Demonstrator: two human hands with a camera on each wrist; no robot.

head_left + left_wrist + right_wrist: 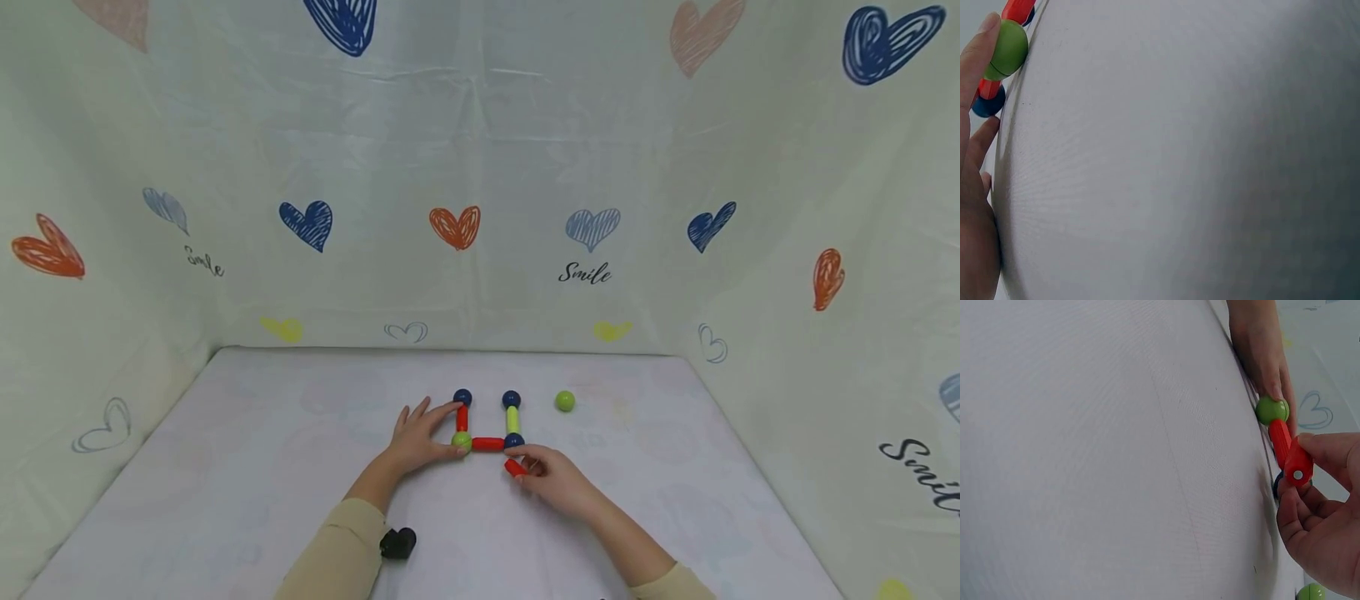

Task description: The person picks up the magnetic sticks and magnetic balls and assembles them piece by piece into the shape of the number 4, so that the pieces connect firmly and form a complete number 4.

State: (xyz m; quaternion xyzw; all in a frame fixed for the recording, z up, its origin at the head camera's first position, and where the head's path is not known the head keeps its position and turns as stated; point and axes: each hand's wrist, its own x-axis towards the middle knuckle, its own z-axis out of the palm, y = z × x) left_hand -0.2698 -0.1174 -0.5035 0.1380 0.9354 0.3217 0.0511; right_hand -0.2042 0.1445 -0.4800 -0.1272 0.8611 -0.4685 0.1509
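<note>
A frame of magnetic rods and balls lies on the white table, open at its far side. Its left side is a red rod (462, 418) between a green ball (462, 440) and a far blue ball (462, 397). My left hand (416, 439) holds this side, thumb against the green ball and index finger by the far blue ball. Another red rod (488, 444) joins the green ball to a near blue ball (513, 442). My right hand (555, 481) pinches a loose red rod (1298, 464), its metal end showing, with fingertips close to that near blue ball.
A yellow-green rod (513, 419) runs back to another blue ball (512, 399). Apart to the right lies a loose green ball (565, 401). A black heart-shaped object (398, 543) is beside the left sleeve. A heart-print cloth (480, 167) hangs behind the table (262, 467).
</note>
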